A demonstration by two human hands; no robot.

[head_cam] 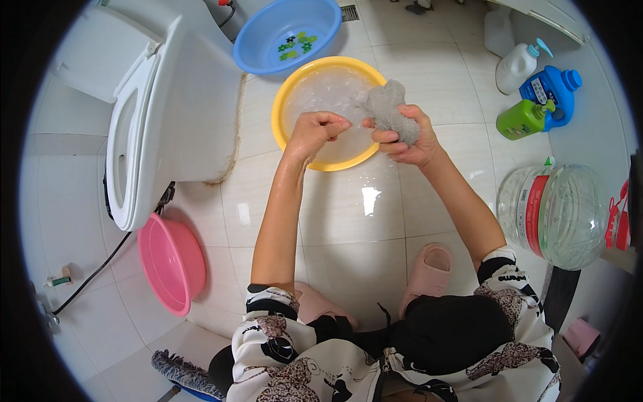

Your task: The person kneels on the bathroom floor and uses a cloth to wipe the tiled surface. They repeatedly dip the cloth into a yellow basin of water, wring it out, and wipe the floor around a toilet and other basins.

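A yellow-rimmed basin of cloudy, sudsy water stands on the tiled floor before me. My right hand grips a bunched grey cloth, wet-looking, over the basin's right rim. Over the water, to the cloth's left, is my left hand, wet, its fingers curled and thumb and fingertips close together. Whether something small is pinched between them cannot be told. The two hands are apart.
Behind the basin sits a blue basin; a toilet and a pink basin are at the left. At the right stand a green pump bottle, a blue bottle, a white pump bottle and a large clear water jug.
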